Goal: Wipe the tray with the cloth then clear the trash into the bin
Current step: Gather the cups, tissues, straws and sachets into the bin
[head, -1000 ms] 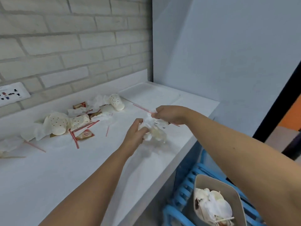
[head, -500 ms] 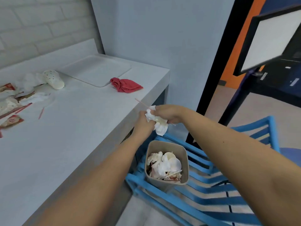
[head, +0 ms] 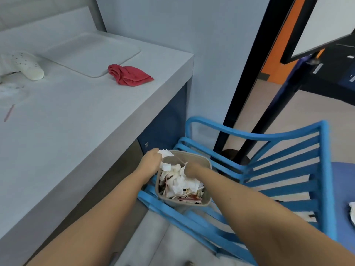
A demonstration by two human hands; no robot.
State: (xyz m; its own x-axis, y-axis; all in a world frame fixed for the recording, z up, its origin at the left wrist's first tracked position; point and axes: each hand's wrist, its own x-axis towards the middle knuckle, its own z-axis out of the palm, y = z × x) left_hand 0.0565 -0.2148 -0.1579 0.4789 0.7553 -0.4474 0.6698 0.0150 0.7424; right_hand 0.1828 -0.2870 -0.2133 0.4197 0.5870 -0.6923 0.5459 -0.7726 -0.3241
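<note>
Down at the beige plastic bin, heaped with crumpled white paper trash: the left hand grips a wad of white tissue right at the rim, fingers curled round it. The right hand is buried in the paper; its grip I cannot tell. The bin stands on a blue slatted chair beside the pale grey counter. Up there, the flat grey rectangular tray lies in the far corner, the crumpled red cloth touching its near edge. A white perforated cup lies at left. Behind is a pale blue wall, with a black post to the right.
</note>
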